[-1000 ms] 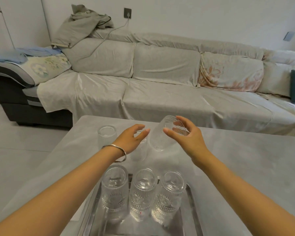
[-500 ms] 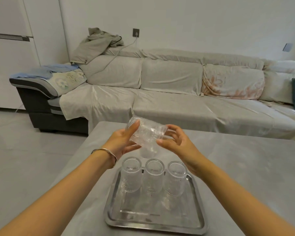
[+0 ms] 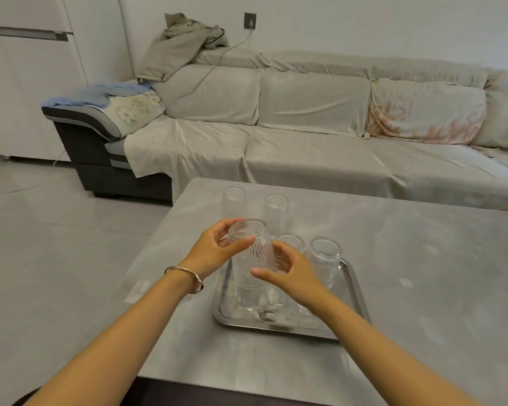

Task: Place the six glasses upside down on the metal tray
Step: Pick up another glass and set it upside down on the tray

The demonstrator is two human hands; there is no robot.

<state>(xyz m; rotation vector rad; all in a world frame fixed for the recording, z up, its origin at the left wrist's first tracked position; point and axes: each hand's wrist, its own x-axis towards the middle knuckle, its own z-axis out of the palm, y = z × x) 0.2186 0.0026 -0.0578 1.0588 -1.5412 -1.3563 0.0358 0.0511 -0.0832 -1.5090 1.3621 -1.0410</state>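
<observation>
Left hand (image 3: 217, 253) grips inverted glass (image 3: 254, 259) by its base; right hand (image 3: 291, 273) loosely cupped beside it, contact unclear. Risk: rim clips neighbour glass (image 3: 291, 241) at 3 o'clock on tray (image 3: 276, 328), toppling it.

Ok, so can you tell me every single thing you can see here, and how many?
held glass: one, clear, upside down over the tray's left end
glasses on the tray: two showing, clear, upside down, far row; the held glass may hide another
glasses on the table: two, clear, upright, behind the tray
metal tray: one, silver, on the table
table: one, grey, before the sofa
sofa: one, pale grey covers, along the wall
heap of cloth: one, grey-beige, on the sofa's back
wall socket: one, grey, above the sofa
white cabinet: one, far left
bracelet: one, silver, left wrist
left hand: grips the held glass near its base
right hand: holds the held glass lower down
</observation>
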